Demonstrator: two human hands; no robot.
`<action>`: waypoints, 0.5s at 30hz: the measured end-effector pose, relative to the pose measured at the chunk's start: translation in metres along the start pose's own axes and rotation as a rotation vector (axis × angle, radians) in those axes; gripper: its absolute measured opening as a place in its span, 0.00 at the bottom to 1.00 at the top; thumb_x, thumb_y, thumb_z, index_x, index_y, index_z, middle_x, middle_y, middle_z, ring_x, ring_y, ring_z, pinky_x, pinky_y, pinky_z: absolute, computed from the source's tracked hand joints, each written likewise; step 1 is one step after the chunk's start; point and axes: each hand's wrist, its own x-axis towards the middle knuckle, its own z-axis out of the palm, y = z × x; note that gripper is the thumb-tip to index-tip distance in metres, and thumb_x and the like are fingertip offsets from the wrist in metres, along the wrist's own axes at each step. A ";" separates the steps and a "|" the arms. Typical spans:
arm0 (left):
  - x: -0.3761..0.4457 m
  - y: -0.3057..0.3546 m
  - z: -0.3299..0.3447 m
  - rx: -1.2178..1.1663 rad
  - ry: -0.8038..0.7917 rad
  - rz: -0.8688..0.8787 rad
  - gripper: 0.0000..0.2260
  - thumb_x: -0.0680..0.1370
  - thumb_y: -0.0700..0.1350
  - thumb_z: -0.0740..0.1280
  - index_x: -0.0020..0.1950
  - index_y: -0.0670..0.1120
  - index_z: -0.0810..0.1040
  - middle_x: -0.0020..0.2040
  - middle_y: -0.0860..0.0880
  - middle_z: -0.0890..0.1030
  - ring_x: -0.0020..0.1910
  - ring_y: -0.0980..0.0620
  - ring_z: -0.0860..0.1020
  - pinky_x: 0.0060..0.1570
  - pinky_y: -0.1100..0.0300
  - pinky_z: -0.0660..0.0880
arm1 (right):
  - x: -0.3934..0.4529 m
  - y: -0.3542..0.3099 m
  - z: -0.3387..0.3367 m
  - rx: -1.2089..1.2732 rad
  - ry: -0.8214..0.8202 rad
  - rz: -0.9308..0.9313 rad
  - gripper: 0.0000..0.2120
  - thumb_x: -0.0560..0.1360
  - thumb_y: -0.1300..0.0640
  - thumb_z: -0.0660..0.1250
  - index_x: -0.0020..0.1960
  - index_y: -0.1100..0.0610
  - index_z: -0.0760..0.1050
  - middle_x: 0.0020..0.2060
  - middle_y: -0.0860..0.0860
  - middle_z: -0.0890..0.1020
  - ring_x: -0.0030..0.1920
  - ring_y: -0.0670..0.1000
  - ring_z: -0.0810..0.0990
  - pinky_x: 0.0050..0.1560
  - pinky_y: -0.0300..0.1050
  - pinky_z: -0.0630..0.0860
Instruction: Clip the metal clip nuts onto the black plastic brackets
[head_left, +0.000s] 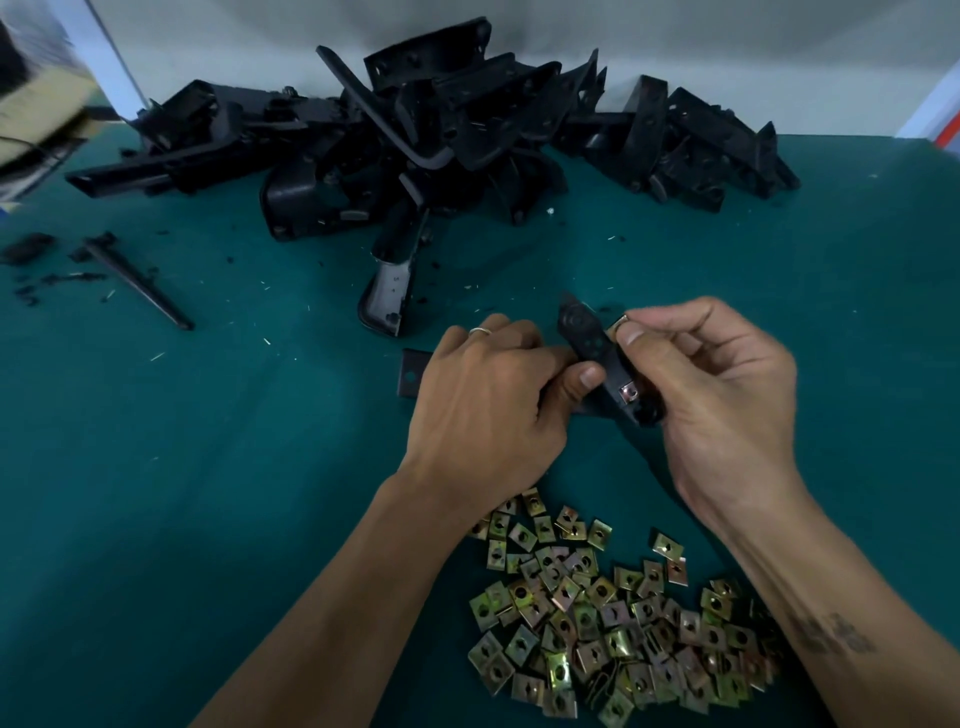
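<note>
Clip nuts (618, 618) lie in a loose heap on the green tabletop (208, 467), close to the person and under both arms. Far on the left a thin black stick (140, 283) and some black crumbs lie well away from the work. At the back sits a big pile of brackets (415, 130), leaning on each other; one bump could make them slide down toward the hands. The left hand (483, 410) has its fingers curled around one bracket (592, 358), with the thumb pressed on its side. That bracket already has one shiny nut (629, 394) on its lower end. The right hand (711, 395) cups the other side of the bracket and pinches another nut (621, 323) between thumb and finger, just beside the bracket's top edge. I think this nut is about to go on. If it goes on crooked, it may jam or miss the hole. If the pinch slips, the small nut could spring away and get lost in the heap. If the left hand lets the bracket twist, the push could go wrong and pinch a finger. An arm dragged back could also scatter the heap.
</note>
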 end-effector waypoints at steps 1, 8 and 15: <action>0.000 0.000 0.000 0.005 -0.004 0.000 0.23 0.83 0.59 0.55 0.42 0.47 0.83 0.41 0.49 0.81 0.44 0.45 0.76 0.46 0.45 0.72 | -0.001 0.000 0.001 0.002 0.007 -0.005 0.07 0.73 0.62 0.74 0.41 0.51 0.84 0.36 0.50 0.84 0.39 0.47 0.80 0.44 0.40 0.78; 0.000 0.000 0.000 0.011 -0.002 0.000 0.23 0.83 0.59 0.55 0.42 0.47 0.83 0.41 0.49 0.80 0.44 0.45 0.76 0.46 0.46 0.72 | -0.001 0.002 0.002 -0.025 0.039 -0.043 0.11 0.73 0.63 0.74 0.39 0.48 0.84 0.36 0.57 0.78 0.40 0.52 0.75 0.44 0.40 0.76; 0.000 0.001 -0.001 0.022 -0.018 0.004 0.24 0.82 0.60 0.55 0.43 0.47 0.84 0.42 0.49 0.80 0.45 0.45 0.76 0.47 0.45 0.71 | -0.001 -0.002 0.003 0.103 0.024 0.066 0.13 0.74 0.67 0.73 0.37 0.52 0.84 0.33 0.48 0.83 0.35 0.44 0.80 0.40 0.37 0.79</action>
